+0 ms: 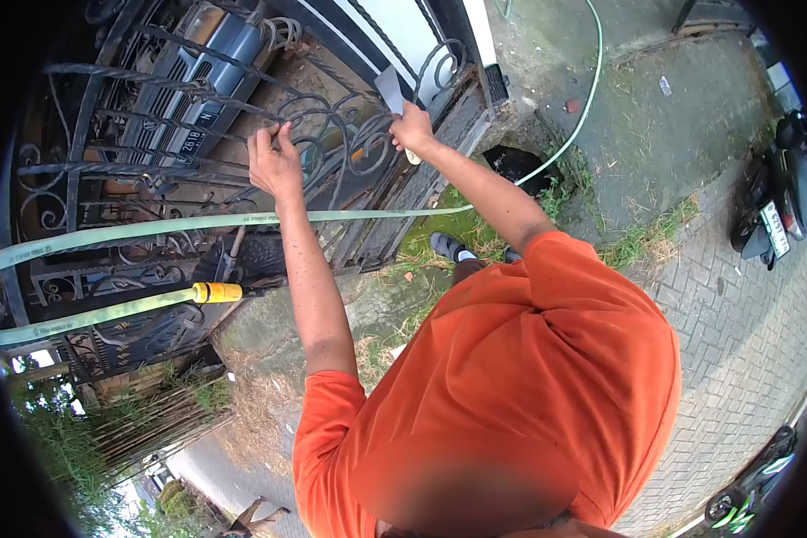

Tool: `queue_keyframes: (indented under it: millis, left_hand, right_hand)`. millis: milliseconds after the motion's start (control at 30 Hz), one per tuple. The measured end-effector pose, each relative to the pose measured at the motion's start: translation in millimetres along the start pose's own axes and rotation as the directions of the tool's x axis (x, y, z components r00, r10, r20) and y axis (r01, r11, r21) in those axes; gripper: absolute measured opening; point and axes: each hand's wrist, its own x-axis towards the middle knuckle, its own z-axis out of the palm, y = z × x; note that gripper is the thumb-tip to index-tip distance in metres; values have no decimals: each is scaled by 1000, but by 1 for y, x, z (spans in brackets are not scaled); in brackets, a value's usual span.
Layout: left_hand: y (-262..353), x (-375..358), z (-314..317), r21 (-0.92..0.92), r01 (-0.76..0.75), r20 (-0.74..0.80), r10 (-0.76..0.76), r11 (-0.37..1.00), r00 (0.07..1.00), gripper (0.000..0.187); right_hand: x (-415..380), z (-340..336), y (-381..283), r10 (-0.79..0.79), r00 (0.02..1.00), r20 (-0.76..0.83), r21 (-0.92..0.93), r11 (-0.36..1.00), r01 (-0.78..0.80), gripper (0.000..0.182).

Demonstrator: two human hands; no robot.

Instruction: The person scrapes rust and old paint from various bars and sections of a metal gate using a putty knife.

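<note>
- A person in an orange shirt (pixel 547 359) stands before a dark wrought-iron gate (pixel 78 168) of twisted bars and scrolls, both bare forearms stretched toward it.
- The right hand (pixel 410 130) is closed firmly around the handle of a scraper (pixel 390 91); the pale end of the handle pokes out below the fist.
- The scraper's flat, grey blade points away from the person, at the gate's scrollwork; from here I cannot tell whether blade and metal touch.
- The left hand (pixel 276 166) is half open beside one of the gate's twisted bars, its fingers bent and its thumb close to them; I cannot tell whether it grips the bar.
- A pale green hose (pixel 367 214) stretches across the front of the gate, passes the left forearm, and curves off over the ground beyond the gate's end.
- A yellow connector (pixel 218 292) caps another length of hose, also in front of the gate.
- Behind the gate is a blue-grey car (pixel 226 40), partly hidden by the bars.
- Close to the gate's end, a dark hole (pixel 511 168) opens in the ground, with grass around it.
- Well apart from the gate, a parked motorbike (pixel 785 197) stands by brick paving (pixel 708 359).
</note>
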Motion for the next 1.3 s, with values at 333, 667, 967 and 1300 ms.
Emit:
queue_keyframes:
  millis: [333, 667, 967, 1300]
  left_hand:
    - [-1, -4, 6, 113, -2, 10, 1, 994, 1000, 20]
    - [-1, 0, -2, 37, 93, 70, -95, 995, 993, 27]
    - [4, 5, -5, 55, 215, 184, -221, 975, 958, 38]
    - [-2, 7, -1, 103, 269, 224, -286, 958, 932, 40]
  right_hand:
    - [-10, -4, 15, 40, 953, -299, 38, 999, -30, 13]
    - [-59, 9, -4, -191, 938, -290, 23, 978, 207, 13]
    - [-22, -2, 2, 202, 944, -259, 597, 802, -8, 22]
    - [-3, -3, 28, 303, 868, 394, 733, 465, -496, 14]
